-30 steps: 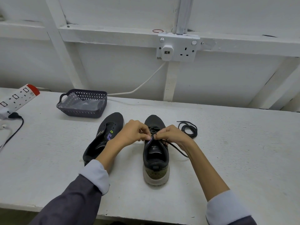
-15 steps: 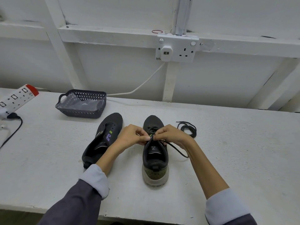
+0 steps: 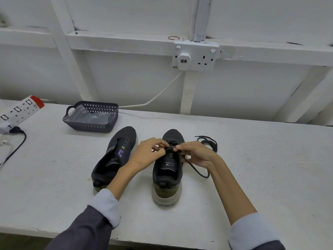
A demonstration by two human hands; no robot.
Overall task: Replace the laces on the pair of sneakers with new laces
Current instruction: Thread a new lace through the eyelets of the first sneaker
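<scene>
Head view: your left grip (image 3: 149,154) and right grip (image 3: 196,154) both pinch the black lace (image 3: 195,169) over the right-hand sneaker (image 3: 167,179), mid-worktop (image 3: 270,168). Bare surface runs wide to your right, and the near edge lies under your sleeves. The other sneaker (image 3: 115,156) stands just left, with a loose lace (image 3: 209,142) coiled behind your right wrist. Your fingers hide the eyelets.
</scene>
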